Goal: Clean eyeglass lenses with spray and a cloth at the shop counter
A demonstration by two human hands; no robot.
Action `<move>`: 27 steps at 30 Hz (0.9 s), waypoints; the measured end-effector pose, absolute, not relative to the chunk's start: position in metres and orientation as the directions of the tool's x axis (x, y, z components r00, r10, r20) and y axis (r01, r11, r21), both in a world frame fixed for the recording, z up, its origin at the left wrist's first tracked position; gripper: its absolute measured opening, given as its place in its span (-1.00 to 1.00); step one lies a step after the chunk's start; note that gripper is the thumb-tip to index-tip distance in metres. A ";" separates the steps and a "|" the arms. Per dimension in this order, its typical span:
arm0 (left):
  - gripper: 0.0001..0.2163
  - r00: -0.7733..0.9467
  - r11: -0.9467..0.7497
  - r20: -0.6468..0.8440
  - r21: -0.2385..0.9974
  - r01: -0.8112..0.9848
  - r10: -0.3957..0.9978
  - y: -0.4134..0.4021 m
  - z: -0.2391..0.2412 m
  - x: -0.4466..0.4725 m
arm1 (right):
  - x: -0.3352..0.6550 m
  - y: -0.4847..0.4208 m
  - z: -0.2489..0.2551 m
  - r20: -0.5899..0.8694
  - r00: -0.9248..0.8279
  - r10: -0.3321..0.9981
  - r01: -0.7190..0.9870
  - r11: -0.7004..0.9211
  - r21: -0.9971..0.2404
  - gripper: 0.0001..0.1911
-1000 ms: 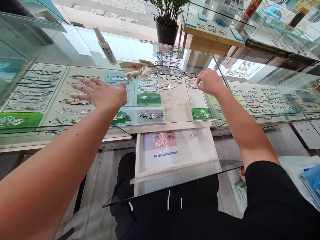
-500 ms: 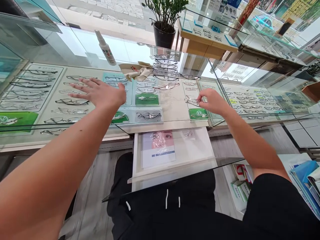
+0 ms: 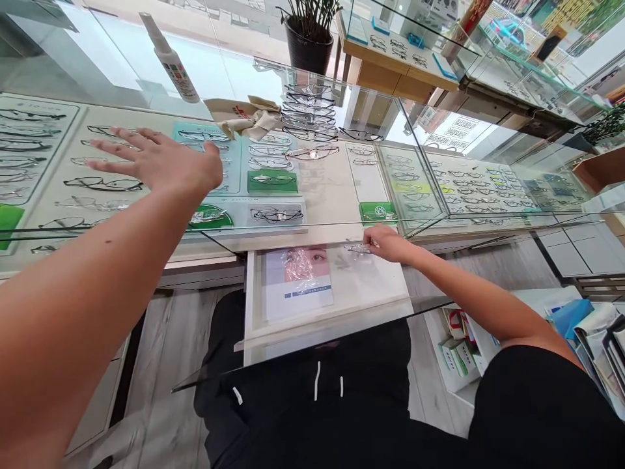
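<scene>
My left hand [image 3: 163, 159], fingers spread, is over the glass top of the display case [image 3: 327, 189], above rows of eyeglasses. My right hand [image 3: 385, 243] pinches a pair of clear-looking eyeglasses [image 3: 359, 247] over the right back part of the pulled-out white drawer [image 3: 375, 293]. The glasses are small and partly hidden by the fingers. In the drawer lies a leaflet [image 3: 307, 296] printed with part of a face, with crumpled clear plastic on it. A row of dark eyeglasses [image 3: 310, 117] and a beige cloth [image 3: 249, 117] rest on the glass top.
A white spray bottle [image 3: 170, 62] stands on the glass to the left of the cloth. Behind the case is a potted plant [image 3: 308, 42]. A low white shelf [image 3: 456, 378] with boxes stands at the right, below a stack of folders [image 3: 590, 339].
My right hand has brought the eyeglasses from inside the case, near the green stand, down toward me over the drawer. My left hand stays spread over the glass. The view has shifted slightly.
</scene>
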State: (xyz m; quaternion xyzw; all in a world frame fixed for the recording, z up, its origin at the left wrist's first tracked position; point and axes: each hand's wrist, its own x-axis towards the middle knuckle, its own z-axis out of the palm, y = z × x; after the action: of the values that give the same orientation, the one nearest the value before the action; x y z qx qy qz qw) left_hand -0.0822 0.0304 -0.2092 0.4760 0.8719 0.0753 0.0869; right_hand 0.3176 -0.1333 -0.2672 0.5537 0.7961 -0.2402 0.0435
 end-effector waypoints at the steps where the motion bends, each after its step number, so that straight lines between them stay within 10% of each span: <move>1: 0.00 -0.530 0.533 -0.077 0.209 0.820 0.845 0.031 -0.210 -0.083 | 0.323 -0.124 -0.275 -0.274 -0.371 0.887 0.909 0.286 -0.303 -0.83; 11: 0.03 -0.520 0.526 -0.082 0.174 0.833 0.850 0.035 -0.217 -0.091 | 0.383 0.005 -0.338 0.153 -0.243 0.958 0.966 0.253 -0.049 -0.62; 27: 0.01 -0.530 0.544 -0.124 0.149 0.826 0.839 0.030 -0.208 -0.086 | 0.421 0.068 -0.389 0.005 -0.191 0.982 0.980 0.191 -0.063 -0.45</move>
State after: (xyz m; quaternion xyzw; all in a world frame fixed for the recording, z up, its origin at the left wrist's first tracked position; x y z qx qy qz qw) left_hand -0.0857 0.0303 -0.2079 0.4760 0.8740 0.0358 0.0905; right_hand 0.4213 0.0685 -0.3887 0.6356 0.7714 -0.0230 -0.0219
